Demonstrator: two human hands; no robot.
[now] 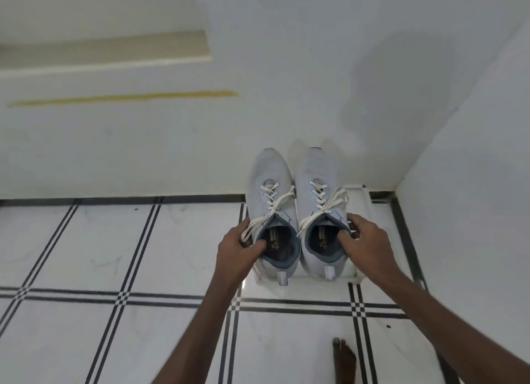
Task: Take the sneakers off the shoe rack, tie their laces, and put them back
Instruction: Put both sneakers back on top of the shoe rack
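Two pale grey sneakers stand side by side, toes toward the wall, on a low white shoe rack (362,200). The left sneaker (271,177) has loose white laces; my left hand (236,248) grips its collar, thumb inside the opening. The right sneaker (319,174) also has loose laces, and my right hand (362,241) grips its collar at the right side, fingers hooked inside. Most of the rack is hidden under the shoes.
The rack sits in a corner, with a white wall (258,68) behind and another wall (473,154) on the right. The floor (114,254) has white tiles with black lines. My bare foot (342,360) stands at the bottom right.
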